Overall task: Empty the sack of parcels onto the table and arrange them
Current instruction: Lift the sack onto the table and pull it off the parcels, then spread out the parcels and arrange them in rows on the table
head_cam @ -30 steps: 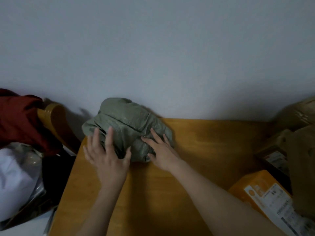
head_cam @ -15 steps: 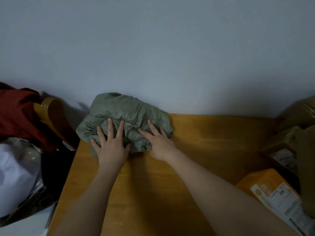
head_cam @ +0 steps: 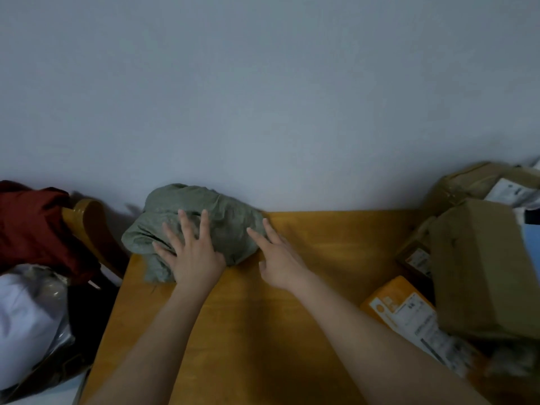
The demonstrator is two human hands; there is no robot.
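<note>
The grey-green woven sack (head_cam: 225, 217) lies crumpled and folded at the far left corner of the wooden table (head_cam: 263, 331), against the wall. My left hand (head_cam: 193, 252) presses flat on top of it with fingers spread. My right hand (head_cam: 277, 255) is flat with straight fingers just right of the sack, its fingertips at the sack's right edge. Parcels are piled at the right: a large brown carton (head_cam: 479, 270), an orange parcel with a white label (head_cam: 403, 311), a small box (head_cam: 415, 255) and a taped brown box (head_cam: 479, 179) behind.
A wooden chair back (head_cam: 90, 226) draped with a dark red cloth (head_cam: 32, 226) stands left of the table. Below it lies a clear plastic bag with white contents (head_cam: 26, 323). A plain wall rises directly behind the table.
My left hand has slid further up onto the sack. My right hand has come off the sack's top to its right edge. The view has shifted right, showing more parcels.
</note>
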